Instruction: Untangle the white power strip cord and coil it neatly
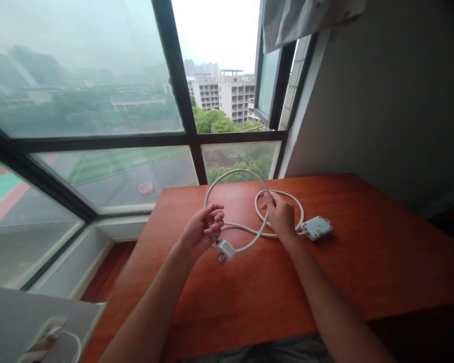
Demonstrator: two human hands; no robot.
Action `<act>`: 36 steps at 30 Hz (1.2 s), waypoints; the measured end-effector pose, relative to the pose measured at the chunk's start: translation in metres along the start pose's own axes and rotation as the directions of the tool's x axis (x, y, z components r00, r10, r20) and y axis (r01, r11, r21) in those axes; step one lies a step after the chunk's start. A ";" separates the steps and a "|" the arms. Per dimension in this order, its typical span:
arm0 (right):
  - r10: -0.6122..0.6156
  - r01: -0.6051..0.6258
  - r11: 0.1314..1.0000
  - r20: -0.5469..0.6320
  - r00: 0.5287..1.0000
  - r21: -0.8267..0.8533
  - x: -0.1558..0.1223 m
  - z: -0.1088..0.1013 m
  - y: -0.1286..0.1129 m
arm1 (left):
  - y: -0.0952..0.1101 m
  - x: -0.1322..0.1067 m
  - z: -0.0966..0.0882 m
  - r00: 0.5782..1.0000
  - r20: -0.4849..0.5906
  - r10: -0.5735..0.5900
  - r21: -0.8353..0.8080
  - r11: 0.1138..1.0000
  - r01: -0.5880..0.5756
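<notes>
A white power cord arches between my two hands above the wooden table. My left hand is closed around one part of the cord, its fingers curled. Just below those fingers hangs the white plug, its metal prongs pointing down and to the left. With thumb and fingers pinched, my right hand grips the cord farther along. Behind and beside the right hand, more of the cord loops over the tabletop. It runs to a small white power strip lying to the right of that hand.
The reddish-brown table reaches back to dark-framed windows. An open window pane and a hanging cloth are at the upper right. At lower left, a wall socket has a white plug and cable in it.
</notes>
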State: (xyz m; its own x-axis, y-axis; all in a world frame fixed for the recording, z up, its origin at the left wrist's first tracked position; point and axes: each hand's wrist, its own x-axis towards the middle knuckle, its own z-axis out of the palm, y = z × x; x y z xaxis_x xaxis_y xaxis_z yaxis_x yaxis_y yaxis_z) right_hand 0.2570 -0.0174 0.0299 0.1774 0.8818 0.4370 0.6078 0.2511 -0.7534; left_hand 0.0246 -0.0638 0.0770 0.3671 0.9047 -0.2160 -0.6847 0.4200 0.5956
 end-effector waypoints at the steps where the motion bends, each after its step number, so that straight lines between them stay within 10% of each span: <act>1: 0.030 -0.030 0.999 0.013 0.999 0.025 0.000 0.003 0.002 | -0.003 0.000 0.002 1.000 -0.003 -0.005 0.018 1.000 0.005; 9: 0.293 -0.476 0.628 0.379 0.878 0.616 -0.013 0.033 -0.004 | -0.025 0.010 0.002 0.993 -0.118 0.008 0.088 0.996 0.003; 18: 0.385 -0.446 0.277 0.327 0.863 0.851 -0.025 0.043 -0.023 | -0.052 0.015 0.001 0.974 -0.204 -0.104 0.102 0.987 0.126; 24: 0.282 -0.457 0.292 0.381 0.880 0.840 -0.031 0.041 -0.034 | -0.047 0.022 0.000 0.953 -0.283 0.109 0.027 0.994 -0.106; 29: 0.177 -0.494 0.487 0.473 0.863 0.720 -0.039 0.045 -0.042 | -0.028 0.024 -0.007 0.877 -0.353 0.326 0.042 0.942 -0.334; 36: 0.148 -0.569 0.639 0.642 0.752 0.518 -0.040 0.048 -0.035 | 0.000 0.011 -0.010 0.916 -0.107 0.388 0.076 0.921 -0.381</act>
State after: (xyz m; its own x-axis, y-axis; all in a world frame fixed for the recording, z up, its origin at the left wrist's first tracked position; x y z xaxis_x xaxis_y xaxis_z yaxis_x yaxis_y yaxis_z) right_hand 0.1916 -0.0420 0.0150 -0.2735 0.9568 -0.0986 -0.1140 -0.1340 -0.9844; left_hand 0.0225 -0.0525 0.0673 0.0031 0.9987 -0.0499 -0.7232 0.0367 0.6897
